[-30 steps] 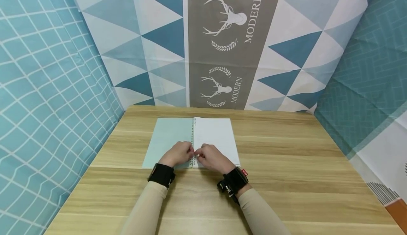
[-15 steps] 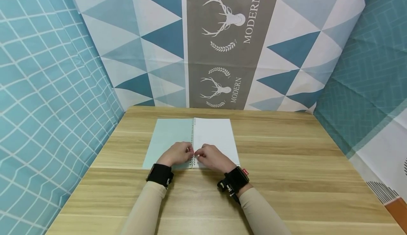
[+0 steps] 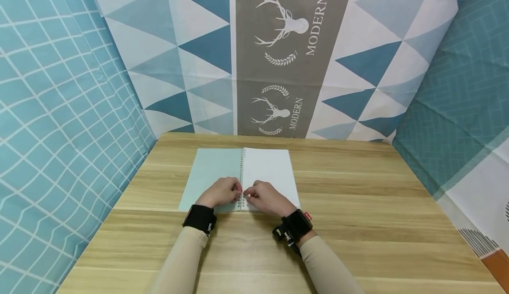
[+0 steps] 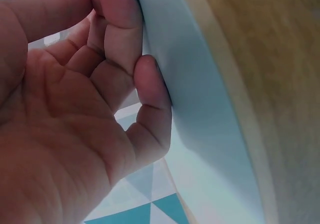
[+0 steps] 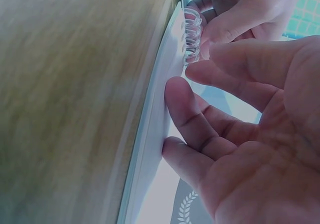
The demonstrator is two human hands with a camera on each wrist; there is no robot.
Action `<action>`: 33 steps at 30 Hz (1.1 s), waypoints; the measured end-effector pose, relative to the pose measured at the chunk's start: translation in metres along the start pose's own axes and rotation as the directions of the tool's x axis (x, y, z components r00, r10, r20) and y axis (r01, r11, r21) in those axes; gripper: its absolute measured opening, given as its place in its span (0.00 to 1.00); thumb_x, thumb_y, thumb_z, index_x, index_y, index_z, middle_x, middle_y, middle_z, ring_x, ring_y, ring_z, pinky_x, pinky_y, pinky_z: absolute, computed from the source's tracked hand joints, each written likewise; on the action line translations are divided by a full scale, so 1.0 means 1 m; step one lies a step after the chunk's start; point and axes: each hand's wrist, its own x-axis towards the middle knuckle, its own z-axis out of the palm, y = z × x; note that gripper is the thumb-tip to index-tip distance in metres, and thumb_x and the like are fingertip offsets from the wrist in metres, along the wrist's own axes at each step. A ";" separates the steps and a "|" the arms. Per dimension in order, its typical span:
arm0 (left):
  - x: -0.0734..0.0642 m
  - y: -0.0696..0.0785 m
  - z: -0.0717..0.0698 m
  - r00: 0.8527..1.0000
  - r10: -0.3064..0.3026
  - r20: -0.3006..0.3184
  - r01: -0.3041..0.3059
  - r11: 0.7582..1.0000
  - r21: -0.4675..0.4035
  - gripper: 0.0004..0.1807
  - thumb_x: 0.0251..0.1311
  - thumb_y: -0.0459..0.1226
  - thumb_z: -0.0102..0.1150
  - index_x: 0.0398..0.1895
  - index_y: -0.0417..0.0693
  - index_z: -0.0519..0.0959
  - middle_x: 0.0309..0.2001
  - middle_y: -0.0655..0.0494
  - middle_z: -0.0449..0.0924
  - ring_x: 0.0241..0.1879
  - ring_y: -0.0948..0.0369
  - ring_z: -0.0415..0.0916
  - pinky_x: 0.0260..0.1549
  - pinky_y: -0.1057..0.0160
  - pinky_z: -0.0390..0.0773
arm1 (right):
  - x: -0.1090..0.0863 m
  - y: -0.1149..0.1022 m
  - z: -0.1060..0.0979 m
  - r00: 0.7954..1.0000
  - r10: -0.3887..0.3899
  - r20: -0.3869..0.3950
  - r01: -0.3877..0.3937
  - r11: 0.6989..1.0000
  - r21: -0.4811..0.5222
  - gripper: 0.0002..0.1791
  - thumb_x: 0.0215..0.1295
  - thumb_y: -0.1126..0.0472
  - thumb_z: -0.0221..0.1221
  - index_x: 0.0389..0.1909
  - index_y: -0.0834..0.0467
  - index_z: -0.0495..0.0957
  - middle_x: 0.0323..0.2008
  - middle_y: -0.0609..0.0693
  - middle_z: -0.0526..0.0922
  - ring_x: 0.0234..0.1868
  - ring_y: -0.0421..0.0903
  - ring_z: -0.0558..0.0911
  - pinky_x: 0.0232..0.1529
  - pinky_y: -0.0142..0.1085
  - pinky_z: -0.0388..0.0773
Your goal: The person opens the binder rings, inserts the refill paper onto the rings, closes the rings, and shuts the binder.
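Note:
An open spiral notebook (image 3: 270,166) lies on the wooden table, with a pale green cover on the left and a white lined page on the right. Its clear spiral binding (image 5: 192,36) runs down the middle. My left hand (image 3: 223,192) pinches the binding near its lower end with thumb and index finger, while its other fingers rest curled on the green cover (image 4: 200,84). Just to the right, my right hand (image 3: 268,196) has thumb and index finger at the same coils, pinching them. The lower fingers of that hand touch the white page (image 5: 157,114).
Bare wooden table top (image 3: 358,223) surrounds the notebook. A patterned cloth wall (image 3: 207,55) with triangles and deer heads stands behind it. Blue checked cloth (image 3: 59,108) hangs at the left, teal cloth (image 3: 449,99) at the right. Both wrists wear black straps (image 3: 200,219).
Both hands stay at the lower part of the binding with only tiny finger shifts. The notebook has not moved on the table; the head view sways slightly.

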 end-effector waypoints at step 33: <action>0.001 -0.005 -0.007 0.996 0.022 0.084 -0.023 1.000 0.005 0.02 0.68 0.34 0.61 0.40 0.47 0.78 0.30 0.55 0.77 0.28 0.61 0.69 0.29 0.65 0.67 | -0.002 0.002 0.001 0.998 0.045 0.047 -0.046 0.999 0.029 0.12 0.68 0.63 0.63 0.49 0.59 0.86 0.39 0.56 0.80 0.33 0.40 0.73 0.34 0.29 0.72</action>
